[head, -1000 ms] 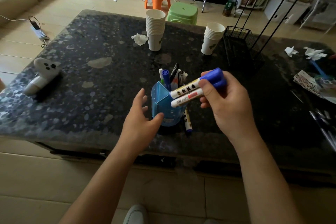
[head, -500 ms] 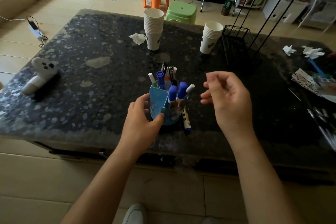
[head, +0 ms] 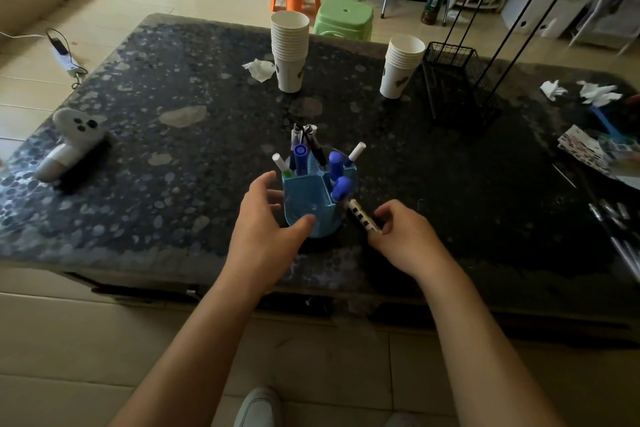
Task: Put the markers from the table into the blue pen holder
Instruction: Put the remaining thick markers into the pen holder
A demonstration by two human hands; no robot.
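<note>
White and round, a little ghost toy (head: 74,139) lies at the far left of the dark, speckled desk (head: 180,191). Next, toward the middle, a crumpled tissue (head: 259,69) sits just beside a tall stack of paper cups (head: 289,50).

Near the front edge stands the blue pen holder (head: 313,199). Many markers (head: 335,165) stick up out of it, some with blue caps and some with white ends. The left hand (head: 268,234) wraps around the left side of the holder, with its thumb on the front wall and its fingers spread wide.

Just to the right of the holder, one white marker (head: 362,217) with black squares on it lies on the desk. The right hand (head: 403,237) curls narrowly around its near end, and the fingers touch it. I cannot tell if the marker is lifted.

Farther right stands a shorter stack of cups (head: 401,66), then a black wire basket (head: 457,83). More tissues (head: 597,93) and some papers (head: 585,151) lie at the far right.
</note>
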